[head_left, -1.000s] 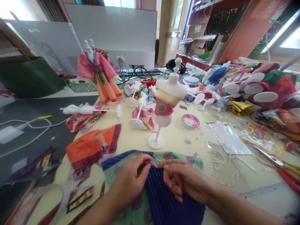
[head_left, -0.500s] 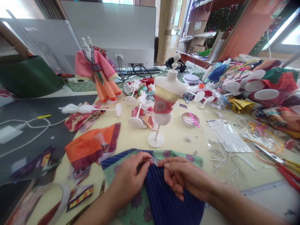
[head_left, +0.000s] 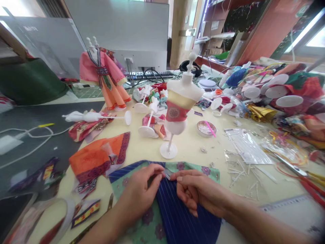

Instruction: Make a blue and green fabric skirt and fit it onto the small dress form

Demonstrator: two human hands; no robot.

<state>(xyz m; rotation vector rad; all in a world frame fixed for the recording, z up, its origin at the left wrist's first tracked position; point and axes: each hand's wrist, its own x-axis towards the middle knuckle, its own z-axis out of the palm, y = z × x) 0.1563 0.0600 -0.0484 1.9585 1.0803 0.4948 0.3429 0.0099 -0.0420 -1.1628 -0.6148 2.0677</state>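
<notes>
Left hand [head_left: 144, 185]: finger and thumb narrowed beside a small translucent strip [head_left: 167, 176]; grip unclear
Right hand [head_left: 198, 189]: fingers curled, forefinger near the strip; hold unclear
Navy-pinstriped, green-floral cloth [head_left: 188, 220]: near centre of cream desk [head_left: 188, 154], under both hands
Handling: likely best with cloth flat, fingertips light

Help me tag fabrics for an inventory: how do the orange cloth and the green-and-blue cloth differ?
The orange cloth has a dark purplish patterned border; the green-and-blue cloth joins flowered green with striped navy.
The orange cloth shows whole and smaller; the green-and-blue cloth runs past the picture's bottom edge.
The orange cloth lies apart from the hands; the green-and-blue cloth lies beneath the left hand and right hand.
Both are patterned.
</notes>
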